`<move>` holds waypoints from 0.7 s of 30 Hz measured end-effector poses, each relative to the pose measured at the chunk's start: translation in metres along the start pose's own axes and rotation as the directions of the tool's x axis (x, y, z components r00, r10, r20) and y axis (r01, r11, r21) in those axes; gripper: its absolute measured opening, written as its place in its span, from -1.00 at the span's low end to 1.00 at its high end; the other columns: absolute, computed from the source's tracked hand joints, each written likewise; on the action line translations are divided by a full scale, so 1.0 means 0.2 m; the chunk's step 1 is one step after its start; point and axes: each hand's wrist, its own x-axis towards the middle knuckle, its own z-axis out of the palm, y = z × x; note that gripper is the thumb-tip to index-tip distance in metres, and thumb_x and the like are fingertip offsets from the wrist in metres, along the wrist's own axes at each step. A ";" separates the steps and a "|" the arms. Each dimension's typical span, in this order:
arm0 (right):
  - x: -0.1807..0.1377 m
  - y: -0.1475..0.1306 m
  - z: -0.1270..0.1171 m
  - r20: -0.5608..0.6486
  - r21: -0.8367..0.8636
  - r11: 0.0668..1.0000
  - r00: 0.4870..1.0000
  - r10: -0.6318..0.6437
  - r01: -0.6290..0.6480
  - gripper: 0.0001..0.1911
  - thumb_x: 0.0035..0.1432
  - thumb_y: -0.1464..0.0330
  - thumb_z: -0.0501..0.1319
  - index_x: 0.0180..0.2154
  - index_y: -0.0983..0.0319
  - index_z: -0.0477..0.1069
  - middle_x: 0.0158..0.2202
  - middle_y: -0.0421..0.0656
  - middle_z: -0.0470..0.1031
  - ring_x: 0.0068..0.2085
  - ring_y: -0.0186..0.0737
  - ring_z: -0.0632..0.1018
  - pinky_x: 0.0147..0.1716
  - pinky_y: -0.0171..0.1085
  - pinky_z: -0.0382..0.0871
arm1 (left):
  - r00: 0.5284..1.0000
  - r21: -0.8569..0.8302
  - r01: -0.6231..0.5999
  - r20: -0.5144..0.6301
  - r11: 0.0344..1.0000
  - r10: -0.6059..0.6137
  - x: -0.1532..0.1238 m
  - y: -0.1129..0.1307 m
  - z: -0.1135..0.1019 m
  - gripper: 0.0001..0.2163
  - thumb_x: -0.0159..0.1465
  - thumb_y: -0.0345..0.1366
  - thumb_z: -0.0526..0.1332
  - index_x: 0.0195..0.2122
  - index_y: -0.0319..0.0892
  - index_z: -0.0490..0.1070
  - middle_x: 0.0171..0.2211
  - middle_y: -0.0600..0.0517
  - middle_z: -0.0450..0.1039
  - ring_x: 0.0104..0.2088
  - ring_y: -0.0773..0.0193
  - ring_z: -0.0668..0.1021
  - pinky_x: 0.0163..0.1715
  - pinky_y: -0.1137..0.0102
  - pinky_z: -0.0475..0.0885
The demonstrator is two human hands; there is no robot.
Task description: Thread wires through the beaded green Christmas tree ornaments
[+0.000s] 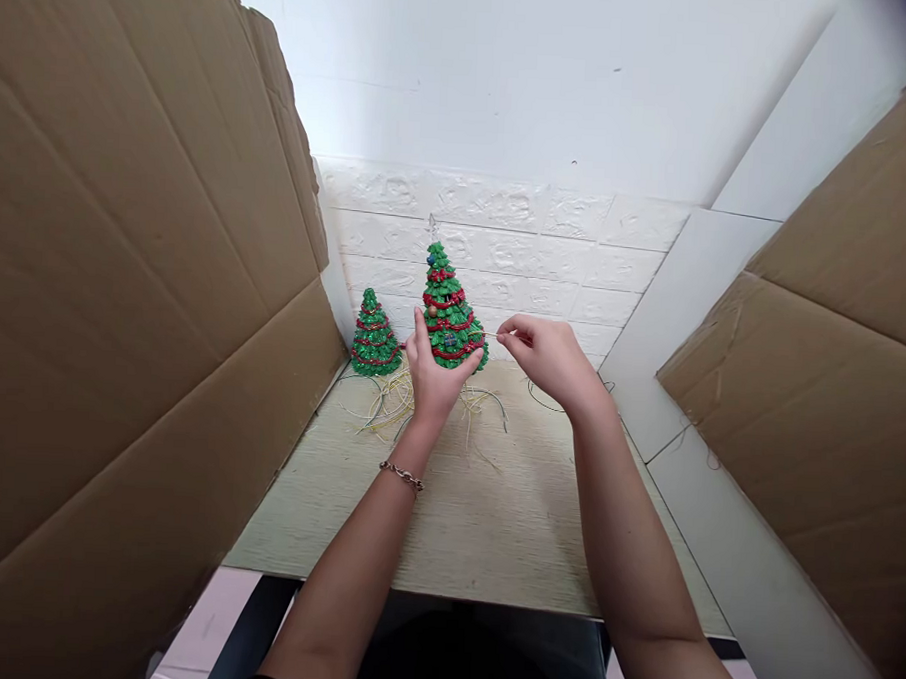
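The left hand (434,381) holds 1 tree (445,315) (of 2).

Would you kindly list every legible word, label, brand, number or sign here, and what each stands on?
There are none: no readable text shows on the larger Christmas tree ornament, smaller Christmas tree ornament, left cardboard panel, right cardboard panel or tabletop.

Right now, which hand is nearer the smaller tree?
Left. The left hand holds the taller tree, just right of the smaller tree; the right hand is farther right, beyond the taller tree.
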 end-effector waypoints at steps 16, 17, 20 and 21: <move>0.02 -0.04 0.11 0.009 -0.236 0.968 0.996 -0.088 0.088 -0.79 0.22 0.36 0.06 -0.15 0.27 0.38 -0.20 -0.06 0.49 -0.17 -0.15 0.48 -0.23 -0.26 0.23 | 1.000 -0.088 0.031 -0.002 0.996 -0.031 0.00 0.02 0.01 -0.05 -0.07 -0.12 0.39 0.30 -0.10 -0.09 0.26 -0.20 0.04 0.26 -0.03 0.15 0.21 0.15 0.07; 0.01 -0.04 0.09 0.004 -0.220 0.972 0.996 -0.086 0.085 -0.77 0.21 0.35 0.08 -0.12 0.28 0.37 -0.18 -0.05 0.49 -0.15 -0.15 0.47 -0.21 -0.26 0.23 | 0.999 -0.099 0.039 -0.004 0.994 -0.040 0.01 0.01 0.01 -0.05 -0.06 -0.12 0.39 0.30 -0.09 -0.10 0.27 -0.19 0.02 0.26 -0.02 0.14 0.22 0.16 0.06; 0.00 -0.03 0.04 -0.009 -0.209 0.977 0.999 -0.043 0.041 -0.77 0.23 0.34 0.06 -0.14 0.26 0.41 -0.18 -0.07 0.51 -0.16 -0.15 0.48 -0.22 -0.26 0.24 | 0.998 -0.125 0.055 -0.014 0.991 -0.058 0.02 0.00 0.01 -0.04 -0.06 -0.14 0.38 0.31 -0.09 -0.13 0.28 -0.17 -0.01 0.28 -0.01 0.12 0.23 0.19 0.05; 0.00 -0.03 0.03 -0.014 -0.213 0.977 1.000 -0.017 0.014 -0.77 0.24 0.33 0.05 -0.17 0.24 0.42 -0.19 -0.08 0.52 -0.18 -0.15 0.48 -0.24 -0.26 0.23 | 0.998 -0.132 0.059 -0.017 0.990 -0.062 0.02 0.00 0.01 -0.05 -0.06 -0.15 0.38 0.31 -0.09 -0.13 0.28 -0.17 0.00 0.28 0.00 0.11 0.23 0.19 0.05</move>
